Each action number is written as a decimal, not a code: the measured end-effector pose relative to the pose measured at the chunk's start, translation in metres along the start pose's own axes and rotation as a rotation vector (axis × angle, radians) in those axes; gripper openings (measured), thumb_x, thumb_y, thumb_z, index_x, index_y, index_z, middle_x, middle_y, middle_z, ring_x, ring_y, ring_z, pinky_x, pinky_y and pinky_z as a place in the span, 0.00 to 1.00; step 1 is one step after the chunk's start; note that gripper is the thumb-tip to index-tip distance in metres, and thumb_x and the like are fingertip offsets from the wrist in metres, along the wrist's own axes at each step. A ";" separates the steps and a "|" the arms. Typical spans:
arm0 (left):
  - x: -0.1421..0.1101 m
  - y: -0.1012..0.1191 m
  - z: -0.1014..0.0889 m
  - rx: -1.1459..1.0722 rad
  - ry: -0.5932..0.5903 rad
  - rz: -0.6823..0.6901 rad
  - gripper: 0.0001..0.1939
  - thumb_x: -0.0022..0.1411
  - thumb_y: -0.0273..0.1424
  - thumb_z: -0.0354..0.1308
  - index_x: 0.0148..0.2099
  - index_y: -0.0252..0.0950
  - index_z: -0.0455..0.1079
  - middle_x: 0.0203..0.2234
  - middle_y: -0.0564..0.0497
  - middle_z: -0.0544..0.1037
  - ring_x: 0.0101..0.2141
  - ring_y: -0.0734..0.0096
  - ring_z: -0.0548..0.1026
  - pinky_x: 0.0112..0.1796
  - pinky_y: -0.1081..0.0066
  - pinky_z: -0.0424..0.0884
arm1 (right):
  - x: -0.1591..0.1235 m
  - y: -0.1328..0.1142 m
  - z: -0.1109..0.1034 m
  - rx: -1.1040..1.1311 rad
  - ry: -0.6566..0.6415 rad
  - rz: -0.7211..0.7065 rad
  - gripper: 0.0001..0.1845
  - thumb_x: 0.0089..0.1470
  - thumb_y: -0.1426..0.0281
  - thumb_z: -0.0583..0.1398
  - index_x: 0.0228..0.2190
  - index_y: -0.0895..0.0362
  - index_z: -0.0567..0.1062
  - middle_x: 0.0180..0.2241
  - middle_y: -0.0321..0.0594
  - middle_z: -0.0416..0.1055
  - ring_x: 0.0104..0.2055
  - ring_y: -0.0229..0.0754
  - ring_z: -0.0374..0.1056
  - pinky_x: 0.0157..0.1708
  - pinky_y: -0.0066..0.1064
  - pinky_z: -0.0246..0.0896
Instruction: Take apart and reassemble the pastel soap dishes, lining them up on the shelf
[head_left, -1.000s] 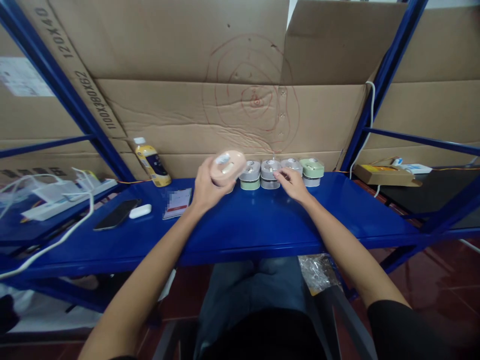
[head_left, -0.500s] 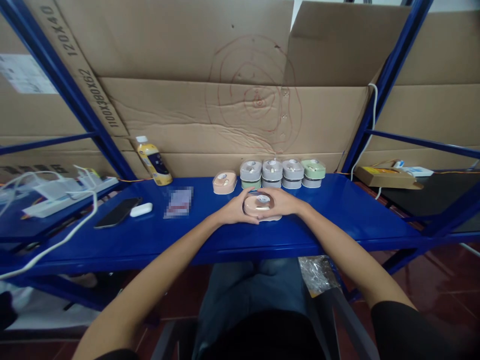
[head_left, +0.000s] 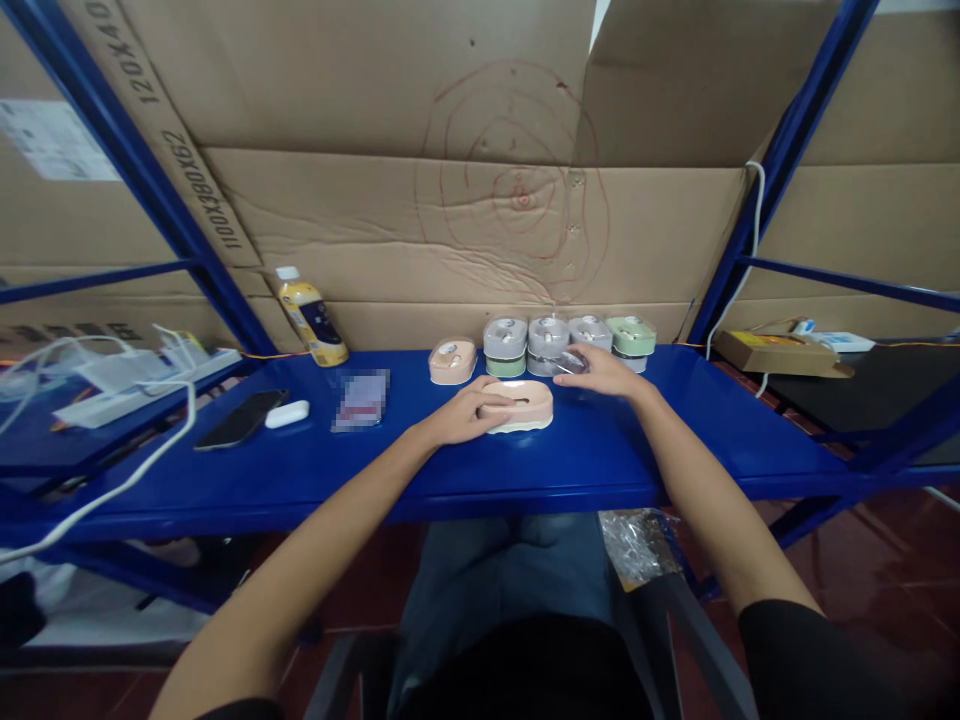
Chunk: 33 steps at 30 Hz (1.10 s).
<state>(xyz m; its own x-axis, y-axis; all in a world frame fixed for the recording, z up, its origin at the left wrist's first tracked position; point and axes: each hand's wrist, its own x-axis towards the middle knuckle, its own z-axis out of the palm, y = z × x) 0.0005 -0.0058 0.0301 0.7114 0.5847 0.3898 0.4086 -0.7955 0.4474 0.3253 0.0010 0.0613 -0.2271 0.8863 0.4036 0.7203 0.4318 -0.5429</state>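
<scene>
A pink oval box [head_left: 536,408] with a dark slot in its top stands on the blue table, near the middle. My left hand [head_left: 471,412] grips its left end, fingers lying over the top. Right of it and slightly behind, my right hand [head_left: 604,374] pinches a clear plastic cover [head_left: 568,362], raised in front of the stacked boxes. Part of that cover is hidden by the fingers. A second pink box [head_left: 452,362], with a label on top, sits behind my left hand, touched by neither hand.
Along the cardboard back stand stacked grey boxes [head_left: 505,340] and a green box [head_left: 631,332]. To the left are a yellow bottle [head_left: 313,322], a blurred flat item [head_left: 361,400], a white case [head_left: 288,414] and a black phone [head_left: 240,420]. Blue posts frame both sides.
The pink box came down to the table between both hands. Its clear cover has come off in my right hand, which moved right and back; my left hand stayed on the box.
</scene>
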 end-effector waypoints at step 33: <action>-0.018 -0.001 -0.003 0.101 0.051 0.040 0.23 0.72 0.46 0.53 0.59 0.39 0.75 0.61 0.41 0.69 0.64 0.49 0.67 0.65 0.50 0.64 | 0.000 0.014 -0.009 -0.243 -0.371 0.203 0.47 0.41 0.45 0.74 0.58 0.55 0.75 0.58 0.50 0.76 0.58 0.62 0.73 0.58 0.48 0.67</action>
<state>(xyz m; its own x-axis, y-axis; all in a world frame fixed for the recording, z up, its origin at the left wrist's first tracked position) -0.0141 -0.0154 0.0251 0.6993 0.5575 0.4474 0.4381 -0.8288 0.3481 0.3412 0.0060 0.0605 -0.2523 0.9676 -0.0065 0.8965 0.2312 -0.3779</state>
